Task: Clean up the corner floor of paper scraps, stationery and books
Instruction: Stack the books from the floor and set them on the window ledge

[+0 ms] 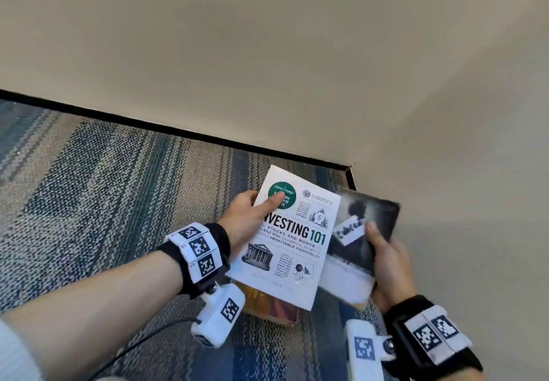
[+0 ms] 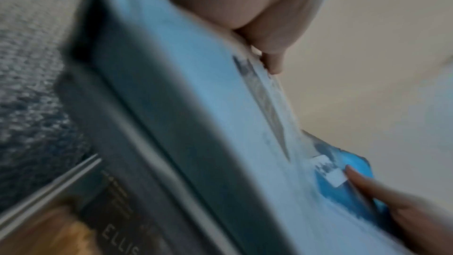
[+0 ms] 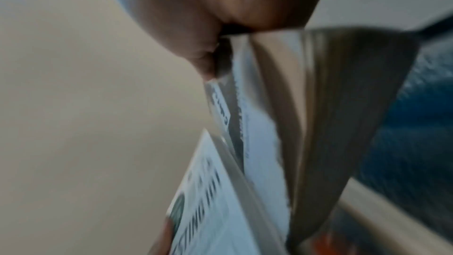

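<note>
So my left hand (image 1: 248,221) has the white book (image 1: 292,239) pinched, thumb on the cover, and my right hand (image 1: 389,265) grips the dark book (image 1: 364,226) just beside it, tucked under its right edge. Third, orange book (image 1: 269,303) lies on the carpet (image 1: 89,178) right below, nearer my left.

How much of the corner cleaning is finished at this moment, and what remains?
Done: no paper scraps or stationery show on the visible carpet. In hand: the left hand grips the white book, the right hand the dark book. Left: an orange book lies underneath.
</note>
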Available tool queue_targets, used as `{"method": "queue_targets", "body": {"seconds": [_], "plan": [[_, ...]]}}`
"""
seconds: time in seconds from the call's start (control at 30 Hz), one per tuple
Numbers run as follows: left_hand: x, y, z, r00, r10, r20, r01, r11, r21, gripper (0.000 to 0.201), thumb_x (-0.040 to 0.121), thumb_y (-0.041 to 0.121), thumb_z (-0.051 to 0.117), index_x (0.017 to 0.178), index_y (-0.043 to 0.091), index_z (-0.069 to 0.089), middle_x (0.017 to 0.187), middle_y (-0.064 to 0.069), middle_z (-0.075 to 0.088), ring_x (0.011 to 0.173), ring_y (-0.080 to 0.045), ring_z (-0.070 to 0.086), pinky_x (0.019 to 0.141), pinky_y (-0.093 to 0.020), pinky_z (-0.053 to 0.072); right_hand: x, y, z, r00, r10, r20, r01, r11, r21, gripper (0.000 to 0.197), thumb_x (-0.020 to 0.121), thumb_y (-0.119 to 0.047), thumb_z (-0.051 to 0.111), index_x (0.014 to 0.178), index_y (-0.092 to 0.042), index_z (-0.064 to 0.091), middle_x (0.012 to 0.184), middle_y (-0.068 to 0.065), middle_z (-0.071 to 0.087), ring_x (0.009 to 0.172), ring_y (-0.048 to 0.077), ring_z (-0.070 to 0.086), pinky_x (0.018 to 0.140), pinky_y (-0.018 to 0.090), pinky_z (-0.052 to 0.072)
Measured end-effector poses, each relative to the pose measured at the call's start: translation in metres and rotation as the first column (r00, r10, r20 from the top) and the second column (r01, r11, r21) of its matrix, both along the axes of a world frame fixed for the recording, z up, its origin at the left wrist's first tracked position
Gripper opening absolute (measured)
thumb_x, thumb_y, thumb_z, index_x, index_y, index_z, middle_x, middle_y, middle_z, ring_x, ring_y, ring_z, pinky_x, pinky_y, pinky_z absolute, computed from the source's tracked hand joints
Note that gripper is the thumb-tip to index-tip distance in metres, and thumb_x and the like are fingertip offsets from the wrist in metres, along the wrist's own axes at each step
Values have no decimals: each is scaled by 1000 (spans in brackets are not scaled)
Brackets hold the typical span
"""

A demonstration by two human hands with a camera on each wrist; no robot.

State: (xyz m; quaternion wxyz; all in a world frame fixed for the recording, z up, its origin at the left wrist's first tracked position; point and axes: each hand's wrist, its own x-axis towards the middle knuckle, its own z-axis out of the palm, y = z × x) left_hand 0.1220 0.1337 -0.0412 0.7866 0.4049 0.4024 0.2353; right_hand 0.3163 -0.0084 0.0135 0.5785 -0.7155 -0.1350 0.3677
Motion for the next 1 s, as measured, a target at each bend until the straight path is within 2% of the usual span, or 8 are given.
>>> {"method": "queue_targets", "body": {"seconds": [0.07, 0.2, 0.33, 0.47, 0.57, 0.73, 0.83, 1.0], "plan": [[2, 1, -5, 997, 54, -47, -52, 998, 43, 39, 87, 46, 66, 111, 18, 54, 99, -6, 75, 89, -26, 73, 87, -50, 56, 19, -3, 14, 993, -77, 88, 73, 997, 39, 45, 89, -37, 63, 121, -6, 56, 94, 13, 75, 67, 24, 73, 55, 34, 58], [3, 1, -17, 974, 77, -211, -43, 986, 162, 58, 75, 65, 65, 110, 21, 50, 98, 0, 74, 86, -23, 72, 82, -49, 58, 19, -2, 26, 993, 35, -109, -22, 993, 113, 62, 78, -58, 64, 120, -13, 65, 108, 12, 72, 85, 25, 72, 77, 43, 59], [14, -7, -25, 985, -39, -170, 41, 999, 10, 80, 76, 77, 57, 130, 19, 44, 118, 0, 66, 104, -19, 65, 92, -42, 52, -32, 14, -16, 973, 174, -151, -183, 982, -48, 53, 90, -43, 56, 125, -4, 55, 112, 15, 70, 95, 27, 71, 81, 40, 58], [24, -22, -31, 969, -224, -108, 232, 970, 70, 101, 54, 73, 79, 134, 26, 39, 126, 1, 64, 111, -19, 65, 97, -44, 51, -44, 10, -56, 991, 118, -61, -127, 976, -176, 103, 57, -73, 74, 134, -17, 36, 127, 8, 60, 104, 22, 67, 94, 47, 52], [30, -23, -36, 925, -277, -260, 331, 923, 196, 96, 50, 71, 79, 127, 29, 40, 131, 1, 55, 119, -16, 58, 101, -43, 48, -43, 7, -66, 965, 146, -218, -180, 973, -143, 70, 77, -62, 65, 127, -13, 58, 118, 13, 69, 103, 30, 68, 92, 49, 53], [23, -14, -44, 599, -47, -800, 633, 640, 436, 114, 58, 91, 52, 143, 19, 30, 145, -2, 23, 136, -25, 21, 111, -53, 22, -47, 17, -82, 988, 104, -116, -131, 959, -250, 75, 70, -63, 72, 119, -8, 54, 116, 14, 66, 105, 33, 66, 90, 52, 53], [26, -19, -64, 681, -82, -727, 522, 751, 405, 133, 55, 90, 56, 152, 10, 14, 158, -2, 9, 145, -22, 16, 117, -49, 21, -34, 17, -96, 985, 158, -76, -175, 920, -351, 84, 57, -84, 62, 113, -22, 60, 119, 2, 59, 119, 26, 56, 102, 47, 44], [17, -12, -84, 902, -251, -350, 290, 955, 64, 92, 51, 81, 74, 121, 24, 57, 115, 4, 71, 102, -13, 69, 92, -36, 54, -53, 19, -81, 833, 160, -529, -232, 970, -72, 53, 93, -50, 49, 131, -13, 58, 128, 18, 62, 120, 34, 58, 105, 48, 43]]}}
